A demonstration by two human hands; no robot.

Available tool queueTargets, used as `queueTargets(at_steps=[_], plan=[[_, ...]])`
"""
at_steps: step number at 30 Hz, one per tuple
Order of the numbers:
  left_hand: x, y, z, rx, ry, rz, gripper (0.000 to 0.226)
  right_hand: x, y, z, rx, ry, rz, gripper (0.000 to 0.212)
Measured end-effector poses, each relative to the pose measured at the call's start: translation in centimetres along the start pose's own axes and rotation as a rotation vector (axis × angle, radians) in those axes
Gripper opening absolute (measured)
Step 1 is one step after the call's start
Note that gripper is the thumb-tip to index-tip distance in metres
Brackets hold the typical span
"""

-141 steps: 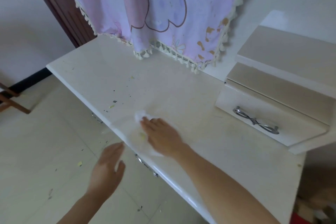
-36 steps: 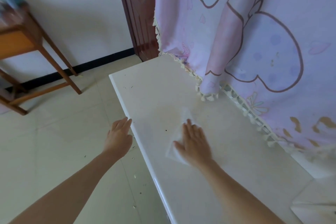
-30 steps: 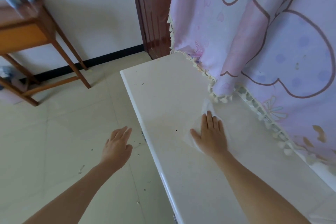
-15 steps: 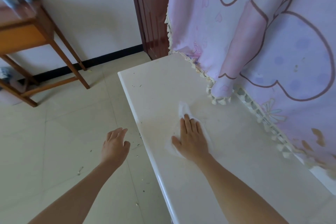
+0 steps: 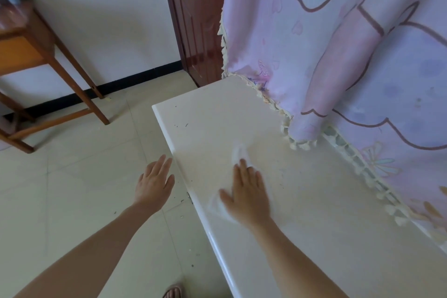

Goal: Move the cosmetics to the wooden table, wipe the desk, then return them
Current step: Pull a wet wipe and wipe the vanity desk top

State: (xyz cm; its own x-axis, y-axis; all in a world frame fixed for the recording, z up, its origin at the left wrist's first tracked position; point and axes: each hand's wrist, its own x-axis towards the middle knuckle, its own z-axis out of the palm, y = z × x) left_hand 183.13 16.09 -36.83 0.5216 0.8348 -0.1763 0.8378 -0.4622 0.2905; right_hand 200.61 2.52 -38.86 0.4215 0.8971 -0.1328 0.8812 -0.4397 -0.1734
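**Now wiping the white desk (image 5: 314, 201)**

It fills the right of the room, and a pink cartoon-print cloth (image 5: 338, 43) hangs over its back edge. Off left stands the wooden table (image 5: 36, 38), its load too blurred to name. The right hand (image 5: 249, 196) presses a white wipe (image 5: 239, 153) flat near the front edge, fingers straight. The left hand (image 5: 154, 184) hovers beside the desk with fingers extended, holding nothing.
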Motion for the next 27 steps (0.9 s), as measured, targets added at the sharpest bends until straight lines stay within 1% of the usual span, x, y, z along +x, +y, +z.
queueTargets(at_steps=[2, 4, 6, 11, 13, 16, 19, 22, 23, 24, 25, 27], plan=[[1.3, -1.6, -0.4, 0.033, -0.023, 0.062, 0.050, 2.2, 0.4, -0.2, 0.005, 0.048, 0.096, 0.072], [2.7, -3.3, -1.0, 0.052, -0.033, 0.116, 0.052, 4.0, 0.6, -0.4, -0.010, 0.101, 0.141, 0.072], [3.8, -5.3, -1.7, 0.057, -0.034, 0.125, 0.052, 4.9, -0.1, -0.2, -0.022, 0.106, 0.154, 0.070], [6.5, -10.0, -3.8, 0.016, -0.042, 0.067, 0.052, 5.3, -5.9, 0.8, -0.069, 0.135, 0.023, 0.059], [7.4, -10.9, -4.6, -0.014, -0.033, 0.053, 0.052, 5.5, -7.5, 0.7, -0.067, 0.122, 0.016, 0.056], [8.4, -11.5, -5.6, -0.054, -0.016, 0.052, 0.051, 5.2, -8.9, 0.8, -0.081, 0.121, 0.017, 0.055], [9.0, -11.3, -5.8, -0.096, -0.025, 0.067, 0.052, 4.9, -10.0, 0.9, -0.094, 0.085, -0.071, 0.050], [9.3, -10.8, -5.8, -0.121, -0.045, 0.118, 0.052, 4.4, -10.5, 0.3, -0.095, 0.015, -0.101, 0.055], [9.4, -10.7, -5.8, -0.122, -0.047, 0.142, 0.052, 4.1, -10.2, 0.3, -0.098, 0.015, -0.091, 0.056], [9.6, -10.6, -5.9, -0.116, -0.048, 0.168, 0.052, 3.7, -9.8, 0.4, -0.091, 0.038, -0.048, 0.057], [9.8, -10.5, -5.9, -0.106, -0.053, 0.190, 0.052, 3.4, -9.1, 0.6, -0.061, 0.071, 0.035, 0.059], [10.4, -10.2, -5.9, -0.092, -0.070, 0.211, 0.051, 2.6, -7.2, 0.3, 0.005, 0.069, 0.263, 0.071]])
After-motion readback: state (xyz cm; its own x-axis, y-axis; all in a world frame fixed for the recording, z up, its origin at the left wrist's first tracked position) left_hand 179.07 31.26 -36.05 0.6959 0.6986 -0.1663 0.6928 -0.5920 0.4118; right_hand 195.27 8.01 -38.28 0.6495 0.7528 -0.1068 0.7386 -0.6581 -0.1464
